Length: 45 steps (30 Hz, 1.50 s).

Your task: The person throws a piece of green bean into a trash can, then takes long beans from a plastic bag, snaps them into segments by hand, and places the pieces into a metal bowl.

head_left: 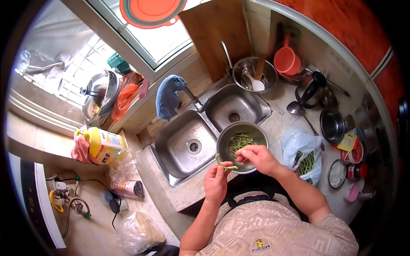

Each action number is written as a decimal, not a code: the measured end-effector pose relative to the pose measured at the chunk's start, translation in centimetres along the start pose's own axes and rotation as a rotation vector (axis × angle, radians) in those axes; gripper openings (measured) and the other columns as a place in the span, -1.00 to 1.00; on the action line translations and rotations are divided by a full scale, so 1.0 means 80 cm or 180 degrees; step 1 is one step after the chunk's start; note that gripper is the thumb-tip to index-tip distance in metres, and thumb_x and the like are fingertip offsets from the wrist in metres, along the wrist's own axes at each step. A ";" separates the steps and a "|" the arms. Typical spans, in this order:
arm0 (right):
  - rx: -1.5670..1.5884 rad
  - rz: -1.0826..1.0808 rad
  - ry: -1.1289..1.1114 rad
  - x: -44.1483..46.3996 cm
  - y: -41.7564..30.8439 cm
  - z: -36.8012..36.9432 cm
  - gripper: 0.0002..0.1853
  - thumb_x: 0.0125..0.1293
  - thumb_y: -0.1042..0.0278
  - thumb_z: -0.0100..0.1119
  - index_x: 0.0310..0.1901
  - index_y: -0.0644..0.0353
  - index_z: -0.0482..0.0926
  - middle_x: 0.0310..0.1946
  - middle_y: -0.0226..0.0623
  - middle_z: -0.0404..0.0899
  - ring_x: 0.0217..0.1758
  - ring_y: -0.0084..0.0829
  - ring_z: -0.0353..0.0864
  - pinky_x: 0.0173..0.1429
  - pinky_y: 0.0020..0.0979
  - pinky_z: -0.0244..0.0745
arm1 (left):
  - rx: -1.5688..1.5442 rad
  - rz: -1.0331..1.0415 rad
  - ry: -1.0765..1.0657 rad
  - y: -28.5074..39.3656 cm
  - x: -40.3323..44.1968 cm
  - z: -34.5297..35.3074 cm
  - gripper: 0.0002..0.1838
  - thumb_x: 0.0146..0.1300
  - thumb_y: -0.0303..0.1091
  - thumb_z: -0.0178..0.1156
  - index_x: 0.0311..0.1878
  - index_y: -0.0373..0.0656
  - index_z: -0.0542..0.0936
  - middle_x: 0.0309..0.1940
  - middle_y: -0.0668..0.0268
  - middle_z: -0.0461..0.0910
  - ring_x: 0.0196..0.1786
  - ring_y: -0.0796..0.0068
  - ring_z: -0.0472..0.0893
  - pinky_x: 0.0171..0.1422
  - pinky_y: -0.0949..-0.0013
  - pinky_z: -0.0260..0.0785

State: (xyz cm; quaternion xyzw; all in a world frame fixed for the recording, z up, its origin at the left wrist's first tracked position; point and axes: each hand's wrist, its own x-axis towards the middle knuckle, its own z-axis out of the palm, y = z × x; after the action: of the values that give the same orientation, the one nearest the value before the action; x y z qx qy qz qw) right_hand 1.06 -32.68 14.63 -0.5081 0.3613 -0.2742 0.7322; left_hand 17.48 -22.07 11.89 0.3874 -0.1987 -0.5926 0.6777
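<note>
My left hand (216, 182) pinches a curved green bean (222, 164) at the near left rim of a metal bowl (262, 132). Over the bowl's near right side, my right hand (259, 159) has its fingers drawn together in a pinch; what they hold, if anything, is too small to make out. Broken pieces of green bean (240, 140) lie inside the bowl, which stands at the sink's front edge. To the right, a white plastic bag (294, 143) holds more long green beans (306, 164).
A double sink (171, 147) lies ahead, with a blue cloth (171, 96) draped over its faucet. Behind the right basin stands a bowl of utensils (243, 68). A ladle (295, 108), a black pan (332, 125) and jars crowd the right; a yellow jug (100, 145) stands left.
</note>
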 end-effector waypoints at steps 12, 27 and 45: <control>-0.1771 -0.0859 0.0692 -0.058 -0.015 0.025 -0.85 0.08 0.39 0.25 -0.48 0.30 0.58 -0.70 -0.23 0.50 -0.65 -0.45 0.54 -0.50 -0.42 0.43 | 0.1668 0.0636 -0.0294 0.018 0.001 0.030 -0.63 0.18 -0.58 0.29 0.09 -0.29 0.55 -0.05 0.17 0.61 0.00 0.37 0.58 0.15 0.37 0.39; -0.2272 -0.1077 0.0694 -0.069 -0.026 0.027 -0.85 0.09 0.35 0.26 -0.41 0.26 0.57 -0.54 -0.20 0.55 -0.55 -0.27 0.58 -0.42 -0.33 0.47 | 0.3548 0.2767 -0.0849 0.056 -0.010 0.045 -0.72 -0.03 -0.72 0.29 -0.20 -0.25 0.64 -0.41 0.24 0.62 -0.36 0.37 0.58 -0.17 0.35 0.40; 0.2697 0.0769 -0.0504 -0.035 0.047 0.028 -0.77 0.45 0.36 -0.09 -0.08 0.30 0.53 -0.33 -0.33 0.57 -0.33 -0.54 0.57 -0.20 -0.45 0.56 | 0.0177 0.0248 0.0603 -0.009 -0.029 0.023 -0.88 0.32 -0.46 0.18 -0.12 -0.26 0.57 -0.27 0.27 0.61 -0.23 0.47 0.61 -0.01 0.39 0.48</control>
State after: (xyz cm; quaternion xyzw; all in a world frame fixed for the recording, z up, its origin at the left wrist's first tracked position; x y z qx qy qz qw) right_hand 1.31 -28.03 12.26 -0.1369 0.2167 -0.2707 0.9279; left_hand 15.15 -20.41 12.91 0.4523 -0.1650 -0.5208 0.7050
